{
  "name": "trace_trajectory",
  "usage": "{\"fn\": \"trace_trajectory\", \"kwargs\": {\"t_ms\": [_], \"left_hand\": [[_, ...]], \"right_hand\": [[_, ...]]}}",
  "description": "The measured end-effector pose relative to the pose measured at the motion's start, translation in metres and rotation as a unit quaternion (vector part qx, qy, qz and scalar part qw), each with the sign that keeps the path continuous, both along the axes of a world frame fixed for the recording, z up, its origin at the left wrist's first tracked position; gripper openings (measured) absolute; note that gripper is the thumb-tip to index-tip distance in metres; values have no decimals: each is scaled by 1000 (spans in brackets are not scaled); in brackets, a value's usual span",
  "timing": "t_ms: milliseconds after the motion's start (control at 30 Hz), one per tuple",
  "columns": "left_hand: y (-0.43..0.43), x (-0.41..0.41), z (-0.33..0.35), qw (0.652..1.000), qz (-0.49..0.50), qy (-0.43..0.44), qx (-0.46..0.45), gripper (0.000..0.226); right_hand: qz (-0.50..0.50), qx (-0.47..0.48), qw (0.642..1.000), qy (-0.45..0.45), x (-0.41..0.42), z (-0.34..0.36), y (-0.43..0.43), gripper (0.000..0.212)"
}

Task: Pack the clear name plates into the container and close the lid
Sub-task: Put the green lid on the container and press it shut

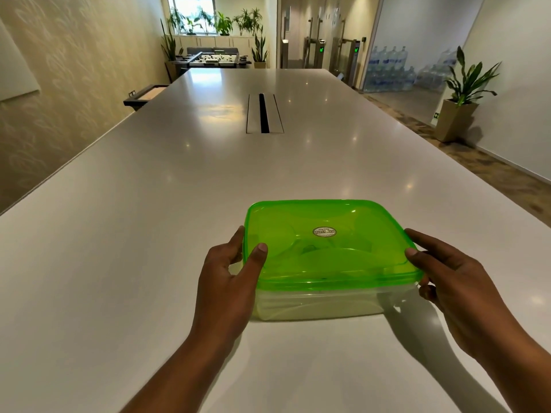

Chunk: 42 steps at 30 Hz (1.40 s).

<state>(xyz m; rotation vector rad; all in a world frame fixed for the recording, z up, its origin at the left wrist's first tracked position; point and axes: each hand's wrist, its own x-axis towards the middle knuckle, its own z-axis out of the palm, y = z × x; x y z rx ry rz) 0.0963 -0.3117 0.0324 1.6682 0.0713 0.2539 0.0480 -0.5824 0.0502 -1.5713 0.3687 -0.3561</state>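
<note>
Left hand (229,272) and right hand (447,281) grip the green lid (328,242) at opposite sides, thumbs on top.

Long white table (149,204), glossy, cable slot (264,113) at 12 o'clock. Patterned wall (74,55) at 9 o'clock. Window (190,10) with plants (223,23) and foosball table (214,59) at 12. Stacked water bottles (390,70) at 1 o'clock; potted plant (465,81) on brown floor (507,174) at 2 o'clock.

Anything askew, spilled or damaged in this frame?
Nothing stands out. The green lid lies level on the clear container, edges lined up, with the left hand and right hand gripping its side rims. Whether it has snapped fully shut cannot be told.
</note>
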Motion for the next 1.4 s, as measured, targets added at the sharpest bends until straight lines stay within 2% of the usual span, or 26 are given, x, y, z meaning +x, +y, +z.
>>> {"fn": "trace_trajectory", "kwargs": {"t_ms": [200, 333, 500, 633, 733, 833, 1000, 1133, 1233, 1333, 1400], "left_hand": [[3, 2, 7, 1000, 1, 27, 16, 42], [6, 23, 16, 997, -2, 81, 20, 43], [4, 56, 27, 986, -32, 166, 11, 54], [1, 61, 23, 990, -15, 141, -2, 36], [0, 60, 21, 989, -18, 144, -19, 34], [6, 49, 21, 989, -32, 140, 23, 38], [12, 5, 16, 994, -41, 78, 71, 53], [1, -20, 3, 997, -28, 36, 60, 26], [-8, -27, -6, 1000, -1, 16, 25, 17], [-11, -29, -9, 1000, 11, -5, 11, 30], [-11, -30, -5, 999, 8, -12, 28, 26]], "right_hand": [[17, -30, 998, 47, 12, 9, -5, 32], [21, -37, 996, 77, 37, 30, -5, 12], [47, -61, 982, 172, 74, 33, -6, 38], [36, -53, 986, 157, 84, 27, -5, 38], [38, -35, 987, 152, 83, 28, -6, 38], [47, -42, 985, 161, 70, 29, -8, 37], [68, -71, 983, 153, 28, 25, -4, 28], [29, -60, 995, 80, 8, 13, 6, 23], [12, -49, 998, 24, 2, 6, 14, 34], [8, -32, 999, 5, -2, 1, 17, 52], [8, -21, 1000, 7, -2, 0, 17, 44]]}}
